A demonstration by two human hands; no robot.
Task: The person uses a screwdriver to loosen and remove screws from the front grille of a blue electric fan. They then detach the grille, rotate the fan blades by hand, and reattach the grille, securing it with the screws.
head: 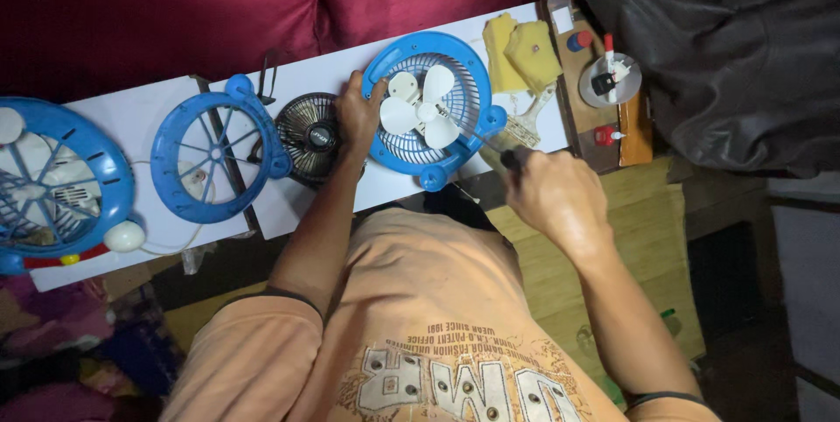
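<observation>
Two hands are engaged on one small blue fan [429, 111]. The right hand [551, 194] is clenched around the dark handle of a screwdriver [490, 144], whose thin shaft is angled up and to the left so that its tip meets the hub at the middle of the white blades [420, 109]. The left hand [359, 116] is spread against the left rim of the fan's round housing, fingers curled over the edge and pressing it down onto the white board [332, 72].

Risk is judged as follows. The shaft is held at a slant rather than square to the hub, so the tip could slip out and score or crack a blade. The lower edge of the housing overhangs the board's near edge, so a hard push could tip it. The steadying fingers lie just beside the blades and in the line of a slipped tip.

The fan is seen lying flat with its front grille removed: a blue ring with mounting ears, a fine-barred back grille, and four rounded white blades exposed.

Noted alongside: a small black fan [311, 135] touching the left hand, a separate blue grille [214, 155] further left, yellow sponges [521, 54] and a brush [525, 124] to the right.
</observation>
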